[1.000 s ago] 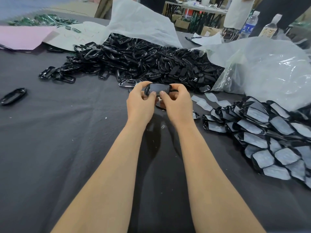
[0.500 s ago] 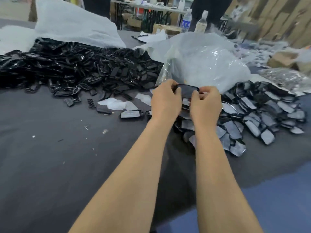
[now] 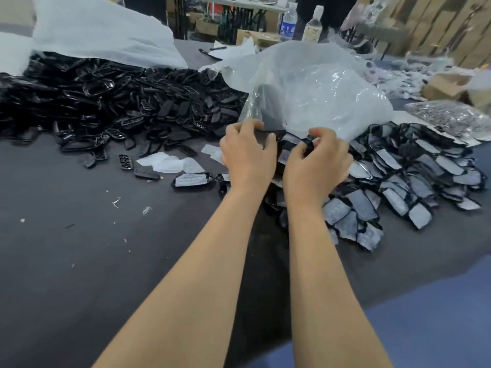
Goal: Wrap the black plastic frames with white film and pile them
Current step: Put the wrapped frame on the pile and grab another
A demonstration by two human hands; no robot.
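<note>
A black frame [image 3: 277, 134] is held at centre frame, low over the left edge of the pile of wrapped frames [image 3: 398, 176]. It is pinched at one end by the curled fingers of the right hand [image 3: 316, 160] and gripped at the other by the left hand [image 3: 248, 152]. Whether its film is fully on cannot be told. Many frames are judged done, yet more is left: a large heap of bare frames [image 3: 119, 102] fills the upper left, and loose film pieces [image 3: 164, 163] lie on the worktop [image 3: 79, 248].
</note>
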